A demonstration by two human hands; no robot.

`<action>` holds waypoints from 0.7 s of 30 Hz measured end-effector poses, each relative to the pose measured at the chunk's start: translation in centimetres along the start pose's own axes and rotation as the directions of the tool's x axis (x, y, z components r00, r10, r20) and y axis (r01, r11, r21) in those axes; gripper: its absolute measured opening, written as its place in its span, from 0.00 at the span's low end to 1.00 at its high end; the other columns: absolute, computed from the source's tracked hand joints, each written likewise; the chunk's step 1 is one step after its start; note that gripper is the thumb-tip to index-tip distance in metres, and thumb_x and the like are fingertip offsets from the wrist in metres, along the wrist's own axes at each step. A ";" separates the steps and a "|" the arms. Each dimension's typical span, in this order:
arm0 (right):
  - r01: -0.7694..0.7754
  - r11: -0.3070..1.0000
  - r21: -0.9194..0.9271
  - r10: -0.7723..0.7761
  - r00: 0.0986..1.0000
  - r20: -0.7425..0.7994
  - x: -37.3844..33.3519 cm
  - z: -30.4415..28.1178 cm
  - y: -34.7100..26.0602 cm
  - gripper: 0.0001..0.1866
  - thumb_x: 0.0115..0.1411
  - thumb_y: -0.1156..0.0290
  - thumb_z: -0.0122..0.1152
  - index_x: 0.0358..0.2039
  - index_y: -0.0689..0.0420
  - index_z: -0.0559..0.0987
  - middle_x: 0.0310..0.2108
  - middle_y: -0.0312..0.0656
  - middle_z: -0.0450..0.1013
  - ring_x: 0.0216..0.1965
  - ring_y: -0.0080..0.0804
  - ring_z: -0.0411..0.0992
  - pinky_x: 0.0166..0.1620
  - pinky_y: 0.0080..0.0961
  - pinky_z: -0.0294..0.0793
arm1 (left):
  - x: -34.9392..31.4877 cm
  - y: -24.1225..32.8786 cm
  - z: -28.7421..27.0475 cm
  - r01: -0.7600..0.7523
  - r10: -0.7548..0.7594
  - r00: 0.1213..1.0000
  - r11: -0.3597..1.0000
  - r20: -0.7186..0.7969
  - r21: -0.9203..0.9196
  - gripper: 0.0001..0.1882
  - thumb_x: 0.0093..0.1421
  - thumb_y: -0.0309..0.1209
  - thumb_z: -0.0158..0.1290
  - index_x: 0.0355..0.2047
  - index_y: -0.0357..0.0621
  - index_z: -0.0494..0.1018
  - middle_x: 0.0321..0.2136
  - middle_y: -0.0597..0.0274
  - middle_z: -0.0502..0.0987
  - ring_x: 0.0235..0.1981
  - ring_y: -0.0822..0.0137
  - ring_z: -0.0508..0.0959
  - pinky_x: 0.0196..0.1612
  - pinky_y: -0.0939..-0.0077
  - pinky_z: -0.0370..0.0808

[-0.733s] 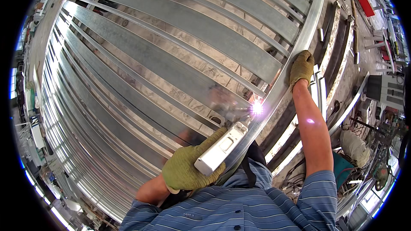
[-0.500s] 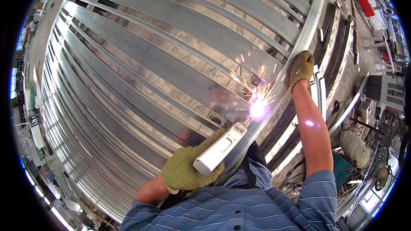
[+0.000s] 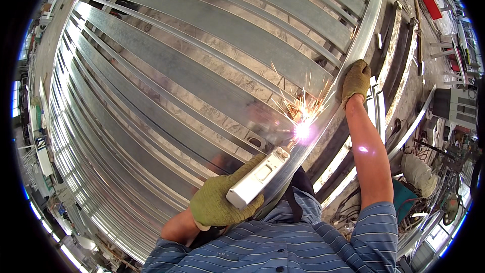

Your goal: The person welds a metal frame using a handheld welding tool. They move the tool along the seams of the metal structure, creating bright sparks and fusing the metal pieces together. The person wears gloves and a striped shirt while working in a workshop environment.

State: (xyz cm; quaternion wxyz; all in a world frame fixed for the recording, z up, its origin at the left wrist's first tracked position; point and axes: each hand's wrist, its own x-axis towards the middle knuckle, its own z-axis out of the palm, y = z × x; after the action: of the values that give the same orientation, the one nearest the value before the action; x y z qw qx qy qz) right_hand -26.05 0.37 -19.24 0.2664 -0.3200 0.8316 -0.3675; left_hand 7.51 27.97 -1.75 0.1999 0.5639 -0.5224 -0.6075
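My left hand (image 3: 220, 199), in a yellow-green work glove, is closed round a white, boxy handheld welding gun (image 3: 258, 178). From the gun's tip a bright white-violet weld spot (image 3: 302, 131) glows on the joint between a flat metal slat (image 3: 202, 73) and the long edge rail (image 3: 323, 116). Orange sparks (image 3: 303, 105) fan out from that spot over the slats. Farther up the same rail, my right hand (image 3: 357, 82), gloved too, grips its outer side with the fingers curled. The glare hides the joint itself.
Wide and narrow slats of the metal panel spread to the left, with gaps over a dusty floor. Right of the rail lie long metal bars (image 3: 391, 60), loose cables (image 3: 346, 217), a teal box (image 3: 404, 199) and a grey cabinet (image 3: 457, 108). A red piece (image 3: 431, 7) stands farther off.
The welding gun and its glowing spot have shifted slightly down and left along the rail, my left hand with them. The sparks spread differently. My right hand stays in place.
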 end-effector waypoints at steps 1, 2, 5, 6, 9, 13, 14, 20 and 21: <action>-0.010 1.000 -0.008 0.010 1.000 0.005 0.0 0.1 0.1 0.35 0.78 0.45 0.38 0.62 0.62 0.80 0.60 0.61 0.80 0.62 0.63 0.76 0.67 0.47 0.71 | -0.1 0.0 0.0 0.008 -0.008 1.000 1.000 0.004 -0.003 0.42 0.64 0.37 0.70 0.76 0.51 0.68 0.41 0.50 0.89 0.39 0.48 0.91 0.43 0.61 0.88; -0.019 1.000 -0.016 0.019 1.000 0.006 0.2 0.1 0.1 0.35 0.78 0.45 0.38 0.62 0.62 0.80 0.60 0.61 0.80 0.63 0.63 0.76 0.67 0.48 0.71 | -0.1 -0.1 0.0 -0.003 0.003 1.000 1.000 0.006 0.010 0.42 0.64 0.38 0.70 0.76 0.51 0.68 0.41 0.50 0.89 0.39 0.48 0.91 0.43 0.61 0.88; -0.002 1.000 -0.010 0.002 1.000 0.007 1.0 0.1 0.8 0.35 0.78 0.45 0.38 0.62 0.62 0.79 0.60 0.62 0.79 0.63 0.64 0.76 0.67 0.48 0.71 | -0.1 -0.3 0.0 -0.018 0.017 1.000 0.999 0.018 0.044 0.42 0.64 0.38 0.70 0.76 0.51 0.68 0.41 0.50 0.89 0.39 0.48 0.91 0.42 0.60 0.88; 0.009 1.000 -0.017 -0.009 1.000 0.004 1.2 0.1 1.0 0.35 0.78 0.45 0.38 0.63 0.63 0.79 0.61 0.63 0.79 0.63 0.64 0.76 0.68 0.48 0.71 | -0.1 -0.3 -0.1 -0.011 0.010 1.000 0.999 0.026 0.051 0.42 0.64 0.38 0.70 0.76 0.51 0.67 0.41 0.50 0.89 0.39 0.48 0.91 0.42 0.60 0.88; 0.042 0.997 -0.068 -0.042 0.999 -0.006 0.9 -0.1 0.8 0.36 0.78 0.45 0.38 0.63 0.63 0.79 0.60 0.64 0.78 0.63 0.65 0.75 0.68 0.49 0.70 | -0.2 -0.2 0.0 0.011 -0.012 1.000 1.000 0.028 0.028 0.42 0.63 0.37 0.70 0.77 0.52 0.67 0.41 0.50 0.89 0.39 0.48 0.91 0.42 0.60 0.88; 0.042 0.995 -0.087 -0.043 0.999 -0.009 0.9 0.0 0.8 0.36 0.78 0.44 0.38 0.63 0.63 0.79 0.61 0.64 0.78 0.64 0.66 0.75 0.68 0.49 0.70 | -0.4 0.0 -0.1 0.023 -0.024 1.000 0.998 0.018 0.051 0.42 0.64 0.37 0.70 0.77 0.52 0.67 0.41 0.50 0.89 0.38 0.48 0.91 0.42 0.60 0.88; 0.029 0.998 -0.055 -0.030 1.000 -0.010 1.1 0.0 0.9 0.36 0.78 0.44 0.38 0.63 0.63 0.79 0.61 0.64 0.78 0.64 0.66 0.75 0.68 0.49 0.70 | -0.4 0.0 -0.2 0.039 -0.040 0.998 0.999 0.040 0.034 0.42 0.64 0.37 0.70 0.77 0.52 0.67 0.42 0.50 0.90 0.39 0.49 0.91 0.43 0.61 0.88; 0.023 0.999 -0.046 -0.023 1.000 -0.004 0.6 0.0 0.6 0.36 0.78 0.44 0.38 0.64 0.61 0.79 0.61 0.61 0.79 0.64 0.65 0.75 0.68 0.49 0.71 | -0.6 1.0 -0.1 0.015 -0.015 1.000 1.000 -0.026 0.004 0.32 0.65 0.34 0.70 0.68 0.41 0.76 0.39 0.59 0.90 0.35 0.66 0.90 0.41 0.71 0.85; 0.038 0.998 -0.049 -0.039 0.999 -0.009 0.7 -0.1 0.6 0.36 0.78 0.44 0.38 0.64 0.61 0.79 0.61 0.61 0.79 0.64 0.65 0.75 0.68 0.49 0.71 | -0.6 1.0 -0.1 0.023 -0.024 0.999 1.000 -0.024 -0.010 0.32 0.65 0.34 0.70 0.68 0.41 0.76 0.39 0.59 0.90 0.35 0.66 0.90 0.41 0.71 0.85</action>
State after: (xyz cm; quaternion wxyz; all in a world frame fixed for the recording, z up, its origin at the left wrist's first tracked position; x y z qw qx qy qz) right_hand -26.73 0.25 -19.84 0.2472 -0.3405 0.8353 -0.3538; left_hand 7.44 27.99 -0.55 0.2019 0.5763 -0.5102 -0.6056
